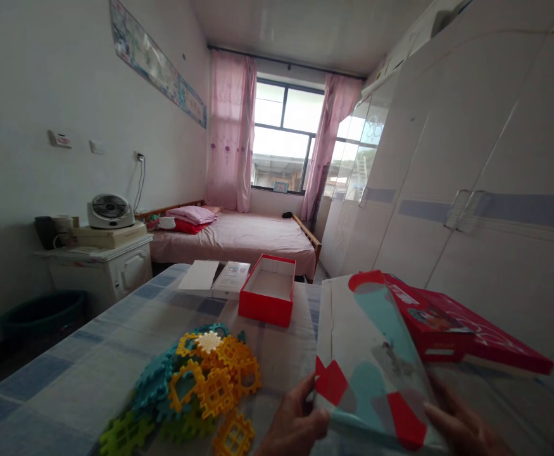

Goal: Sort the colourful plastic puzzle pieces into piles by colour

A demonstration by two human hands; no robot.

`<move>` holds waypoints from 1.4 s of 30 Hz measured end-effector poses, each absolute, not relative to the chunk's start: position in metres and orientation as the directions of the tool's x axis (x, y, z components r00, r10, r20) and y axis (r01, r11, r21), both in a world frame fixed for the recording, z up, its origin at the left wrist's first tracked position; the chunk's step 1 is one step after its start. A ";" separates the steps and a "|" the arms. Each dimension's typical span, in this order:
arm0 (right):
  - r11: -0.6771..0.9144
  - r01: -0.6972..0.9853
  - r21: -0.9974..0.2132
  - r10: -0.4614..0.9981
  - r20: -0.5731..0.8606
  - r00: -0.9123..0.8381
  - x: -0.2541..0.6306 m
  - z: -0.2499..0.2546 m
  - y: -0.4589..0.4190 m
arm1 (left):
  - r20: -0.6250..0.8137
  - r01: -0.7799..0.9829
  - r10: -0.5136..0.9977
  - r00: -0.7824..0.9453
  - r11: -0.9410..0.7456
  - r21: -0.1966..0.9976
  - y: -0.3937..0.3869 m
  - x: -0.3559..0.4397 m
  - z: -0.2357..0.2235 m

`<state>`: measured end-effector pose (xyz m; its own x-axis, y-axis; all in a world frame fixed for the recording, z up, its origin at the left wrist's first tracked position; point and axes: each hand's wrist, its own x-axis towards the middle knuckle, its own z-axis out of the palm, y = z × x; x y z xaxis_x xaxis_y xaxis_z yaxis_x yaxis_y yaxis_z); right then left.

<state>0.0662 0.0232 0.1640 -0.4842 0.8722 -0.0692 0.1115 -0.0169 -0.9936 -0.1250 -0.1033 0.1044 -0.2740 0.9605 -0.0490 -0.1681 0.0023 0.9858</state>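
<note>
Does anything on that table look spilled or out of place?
The plastic lattice pieces look a bit spilled: they lie in a jumbled, overlapping heap directly on the tablecloth, loose rather than boxed. Whether that's accidental, I can't tell. I see no obvious damage to the patterned package.

Look at the bare left hand (295,419), ungloved, 2 sturdy digits plain to see, blunt and rounded at the tips! And across to the bare right hand (464,421), ungloved too, slimmer-looking fingers, dim and softened by blur; the wrists of both are cut off from view.
</note>
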 end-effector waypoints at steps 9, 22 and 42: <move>0.893 0.427 -0.146 0.413 0.645 -0.643 -0.114 0.227 0.014 | 0.549 0.667 0.696 -0.462 -0.135 0.732 -0.129 -0.172 0.071; 0.878 0.473 -0.073 0.450 0.461 -0.765 -0.267 0.184 0.004 | 0.887 0.987 0.432 0.163 -0.079 -0.143 -0.117 -0.212 0.032; 0.190 0.956 -0.223 0.868 0.493 -0.058 0.059 0.133 0.230 | 0.779 0.987 0.606 0.162 -0.108 -0.121 -0.129 -0.197 0.051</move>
<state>0.0590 0.2302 0.1332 -0.0578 0.8683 0.4927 0.9562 0.1900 -0.2225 -0.1970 -0.1286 0.0507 0.1621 0.6055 0.7791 0.9867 -0.1083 -0.1211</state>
